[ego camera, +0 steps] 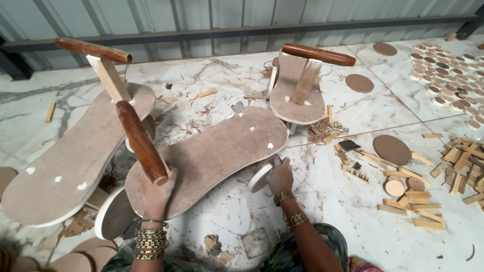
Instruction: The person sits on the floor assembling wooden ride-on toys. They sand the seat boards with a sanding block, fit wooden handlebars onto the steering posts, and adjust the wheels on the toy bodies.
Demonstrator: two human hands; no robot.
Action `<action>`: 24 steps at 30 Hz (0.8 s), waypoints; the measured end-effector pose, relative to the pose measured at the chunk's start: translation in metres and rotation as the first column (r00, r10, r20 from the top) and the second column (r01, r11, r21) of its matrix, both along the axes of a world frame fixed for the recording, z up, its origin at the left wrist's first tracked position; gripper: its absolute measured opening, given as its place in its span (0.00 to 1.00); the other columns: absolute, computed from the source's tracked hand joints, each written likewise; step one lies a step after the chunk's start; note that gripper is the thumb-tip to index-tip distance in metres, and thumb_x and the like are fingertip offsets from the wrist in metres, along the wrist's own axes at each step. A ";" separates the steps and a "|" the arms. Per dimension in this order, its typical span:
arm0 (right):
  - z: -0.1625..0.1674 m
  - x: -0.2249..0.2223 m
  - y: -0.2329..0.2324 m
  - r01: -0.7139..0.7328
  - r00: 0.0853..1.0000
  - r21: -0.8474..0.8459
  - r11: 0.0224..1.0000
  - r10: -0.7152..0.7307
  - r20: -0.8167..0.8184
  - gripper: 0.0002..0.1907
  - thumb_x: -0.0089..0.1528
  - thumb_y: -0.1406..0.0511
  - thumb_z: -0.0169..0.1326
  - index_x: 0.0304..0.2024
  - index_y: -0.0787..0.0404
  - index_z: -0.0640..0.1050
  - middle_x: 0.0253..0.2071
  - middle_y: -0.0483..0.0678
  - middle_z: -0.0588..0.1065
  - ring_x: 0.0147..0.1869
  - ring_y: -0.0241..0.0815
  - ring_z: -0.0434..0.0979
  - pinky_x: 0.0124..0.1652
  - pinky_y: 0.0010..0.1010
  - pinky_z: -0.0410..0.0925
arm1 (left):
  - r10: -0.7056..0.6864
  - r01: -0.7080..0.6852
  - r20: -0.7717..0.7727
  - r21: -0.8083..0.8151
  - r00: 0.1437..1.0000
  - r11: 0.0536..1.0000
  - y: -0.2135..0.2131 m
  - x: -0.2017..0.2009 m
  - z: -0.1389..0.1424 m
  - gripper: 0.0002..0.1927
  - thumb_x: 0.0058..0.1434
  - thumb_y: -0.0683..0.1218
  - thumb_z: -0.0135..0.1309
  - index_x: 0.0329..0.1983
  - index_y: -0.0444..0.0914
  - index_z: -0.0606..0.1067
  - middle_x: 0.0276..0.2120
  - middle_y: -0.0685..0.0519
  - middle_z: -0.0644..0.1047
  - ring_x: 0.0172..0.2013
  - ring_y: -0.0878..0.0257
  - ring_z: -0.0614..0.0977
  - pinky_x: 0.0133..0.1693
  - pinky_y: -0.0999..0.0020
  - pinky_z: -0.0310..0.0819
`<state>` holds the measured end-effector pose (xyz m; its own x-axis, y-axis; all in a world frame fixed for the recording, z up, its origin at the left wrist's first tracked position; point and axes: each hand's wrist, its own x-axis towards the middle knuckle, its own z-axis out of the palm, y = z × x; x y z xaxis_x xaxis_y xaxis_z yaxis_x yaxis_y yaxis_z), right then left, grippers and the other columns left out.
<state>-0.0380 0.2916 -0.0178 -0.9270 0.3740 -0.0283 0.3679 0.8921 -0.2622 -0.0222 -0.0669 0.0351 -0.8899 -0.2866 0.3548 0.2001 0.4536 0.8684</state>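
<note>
Bangled left hand [157, 194] flat on near end of middle toy's seat board [212, 156], fingers open, just under brown handlebar [141, 143]. Right hand [280, 176] closed round white wheel [261, 179] at board's right edge. Toy lies on marble floor [343, 201]. Similar toys left [75, 156] and behind [297, 90]. Wood scraps [418, 201], discs [443, 75] well right.

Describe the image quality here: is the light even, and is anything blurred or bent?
Head view: soft, even light, only faint shadows under the wooden boards; no strong glare on the marble floor; the wall beam bows from wide-angle distortion; both hands look sharp.
</note>
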 end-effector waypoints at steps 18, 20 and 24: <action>-0.072 0.053 -0.085 -0.619 0.772 0.309 0.722 0.486 0.409 0.11 0.58 0.67 0.57 0.42 0.65 0.81 0.60 0.54 0.68 0.49 0.49 0.74 0.42 0.36 0.73 | -0.037 0.023 -0.111 -0.121 0.993 0.992 0.004 0.005 0.021 0.26 0.51 0.47 0.64 0.50 0.34 0.70 0.35 0.41 0.78 0.38 0.44 0.81 0.41 0.51 0.75; -0.065 0.056 -0.079 -0.597 0.766 0.207 0.775 0.473 0.436 0.11 0.57 0.66 0.59 0.41 0.64 0.82 0.61 0.53 0.68 0.49 0.49 0.75 0.43 0.37 0.73 | -0.046 0.038 -0.070 -0.111 0.996 0.993 0.004 0.004 0.025 0.27 0.50 0.47 0.64 0.51 0.34 0.69 0.36 0.41 0.79 0.38 0.44 0.82 0.42 0.51 0.75; -0.042 0.078 -0.074 -0.633 0.751 0.002 0.774 0.613 0.243 0.09 0.53 0.62 0.62 0.33 0.58 0.85 0.62 0.49 0.69 0.48 0.47 0.77 0.43 0.40 0.73 | -0.027 0.020 -0.073 -0.104 0.997 0.994 0.006 0.005 0.029 0.29 0.51 0.47 0.63 0.54 0.34 0.69 0.38 0.40 0.79 0.41 0.42 0.82 0.43 0.50 0.75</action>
